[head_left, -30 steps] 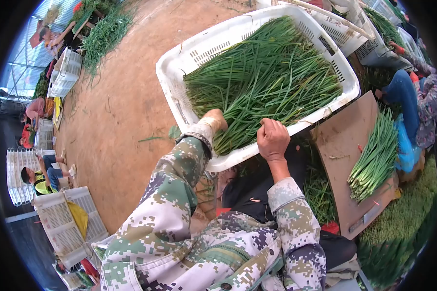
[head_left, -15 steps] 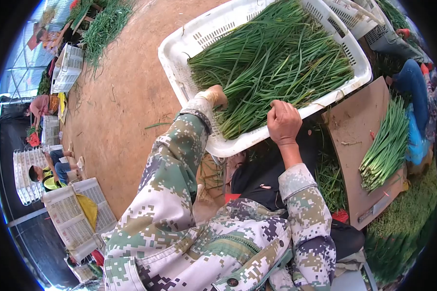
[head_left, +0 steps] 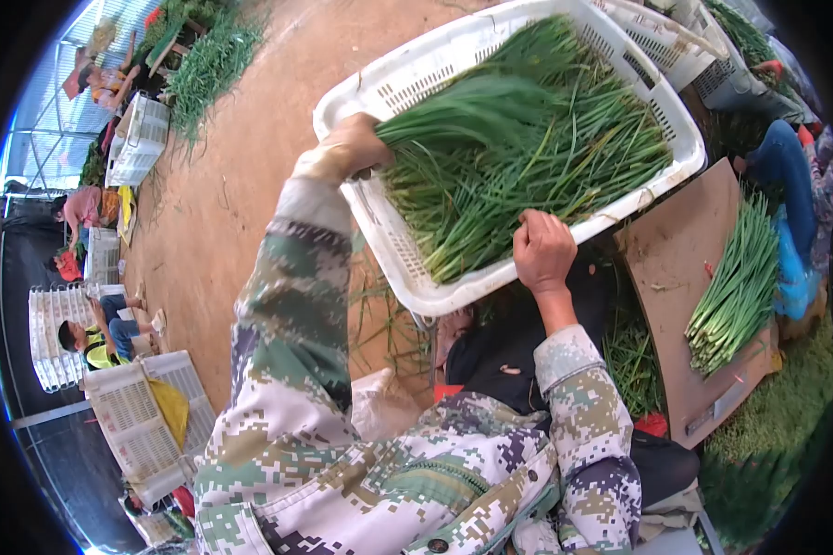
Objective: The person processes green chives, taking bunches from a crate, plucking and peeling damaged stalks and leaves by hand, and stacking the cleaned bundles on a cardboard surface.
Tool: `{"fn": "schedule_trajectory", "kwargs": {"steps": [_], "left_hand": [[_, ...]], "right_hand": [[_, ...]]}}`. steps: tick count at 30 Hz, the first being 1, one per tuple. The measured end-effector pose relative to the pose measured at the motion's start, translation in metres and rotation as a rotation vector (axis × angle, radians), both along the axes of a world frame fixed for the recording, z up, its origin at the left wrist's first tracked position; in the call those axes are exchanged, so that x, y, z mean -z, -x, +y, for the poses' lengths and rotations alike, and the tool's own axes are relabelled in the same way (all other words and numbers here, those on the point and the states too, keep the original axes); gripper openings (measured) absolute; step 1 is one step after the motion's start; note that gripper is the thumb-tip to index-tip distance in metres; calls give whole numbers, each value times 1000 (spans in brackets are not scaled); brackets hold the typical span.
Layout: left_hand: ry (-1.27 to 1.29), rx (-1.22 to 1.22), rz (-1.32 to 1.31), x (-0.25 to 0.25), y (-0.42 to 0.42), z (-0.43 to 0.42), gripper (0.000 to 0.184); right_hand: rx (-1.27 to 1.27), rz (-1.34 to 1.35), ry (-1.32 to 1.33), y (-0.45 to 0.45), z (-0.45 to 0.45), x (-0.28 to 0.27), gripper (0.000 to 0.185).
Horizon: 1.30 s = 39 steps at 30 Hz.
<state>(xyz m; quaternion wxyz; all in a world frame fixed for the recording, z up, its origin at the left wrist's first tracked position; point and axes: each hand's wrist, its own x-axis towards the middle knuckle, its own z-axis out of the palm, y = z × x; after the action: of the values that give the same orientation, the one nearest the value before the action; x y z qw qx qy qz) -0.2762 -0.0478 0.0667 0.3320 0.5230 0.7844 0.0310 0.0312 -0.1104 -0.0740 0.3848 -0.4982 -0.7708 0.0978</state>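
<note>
A white plastic crate [head_left: 379, 222] full of green chives [head_left: 574, 120] stands in front of me, tilted in view. My left hand [head_left: 352, 148] is closed around the ends of a bunch of chives [head_left: 472, 111], above the crate's left side. That bunch's leaves trail right, blurred, over the others. At the near edge, my right hand [head_left: 544, 252] is curled over the crate's rim, fingers bent inward close to the chives. Its fingertips are partly hidden.
On the right, a brown board [head_left: 680, 240] carries a neat chive bundle [head_left: 736, 287] beside a blue bag [head_left: 793, 268]. More white crates [head_left: 143, 416] stand at left, near a seated person [head_left: 106, 328]. Loose greens [head_left: 213, 69] lie on the floor at the back left.
My left hand has lifted and moved left and away from me, drawing the bunch of chives with it. My right hand stays at the crate's near rim.
</note>
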Motion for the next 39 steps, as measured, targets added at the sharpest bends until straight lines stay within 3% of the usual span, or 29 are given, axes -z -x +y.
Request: {"fn": "schedule_trajectory", "kwargs": {"steps": [3,4,11,13,15,16,17,23,25,29,39], "left_hand": [[-192,-262,-650,-39,1,-28,20],[-220,-254,-964,-31,12,-35,22],[-162,-337,-1516,-13,-56,-93,26],[-134,-313,-1609,-8,-81,-105,27],[-90,-235,-1664,-1,-104,-115,29],[-84,-211,-1691,1,-116,-118,29],[-75,-186,-1718,3,-127,-121,29],[92,-41,-1724,5,-183,-126,32],[101,-72,-1775,-1,-201,-126,31],[138,26,-1806,-5,-226,-127,32],[165,206,-1870,1,-261,-146,31]], "right_hand": [[2,-5,-8,-2,1,6,6],[7,-16,-8,-1,1,5,5],[-21,1,62,-2,1,-5,4],[-51,14,68,-11,2,-10,8],[-248,781,746,-26,-1,-22,19],[-310,920,1006,-45,-2,-37,31],[-346,968,1061,-58,-8,-49,31],[-443,972,1031,-131,-51,-106,44],[-406,928,857,-150,-59,-123,47],[-267,1026,742,-179,-67,-143,37],[-256,1092,856,-155,-80,-152,37]]}}
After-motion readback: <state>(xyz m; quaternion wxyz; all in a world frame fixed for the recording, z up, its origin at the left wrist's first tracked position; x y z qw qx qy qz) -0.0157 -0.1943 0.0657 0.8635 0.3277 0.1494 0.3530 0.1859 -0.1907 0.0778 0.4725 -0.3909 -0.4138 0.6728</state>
